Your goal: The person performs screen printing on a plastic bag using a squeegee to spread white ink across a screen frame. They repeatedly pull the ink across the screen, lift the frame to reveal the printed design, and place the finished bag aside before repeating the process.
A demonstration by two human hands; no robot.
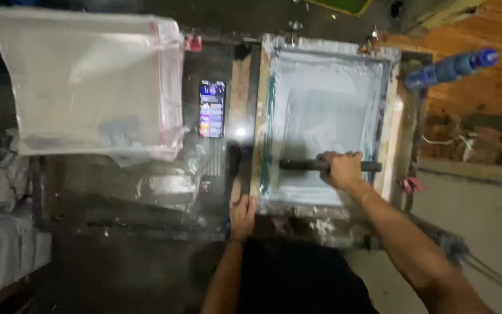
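A wooden-framed printing screen (390,134) with pale mesh lies flat on the work table. My right hand (341,168) grips the middle of a long dark squeegee (300,165) that lies across the lower part of the mesh. My left hand (242,216) presses on the near left corner of the screen frame, fingers spread over the wood. A stack of clear plastic bags (88,81) with a red strip on one edge lies to the left.
A lit phone (212,109) lies between the bags and the screen. A blue tube (451,68) points in from the upper right. Crumpled clear plastic (164,189) sits below the bags. White cloth bundles (1,186) lie at the far left.
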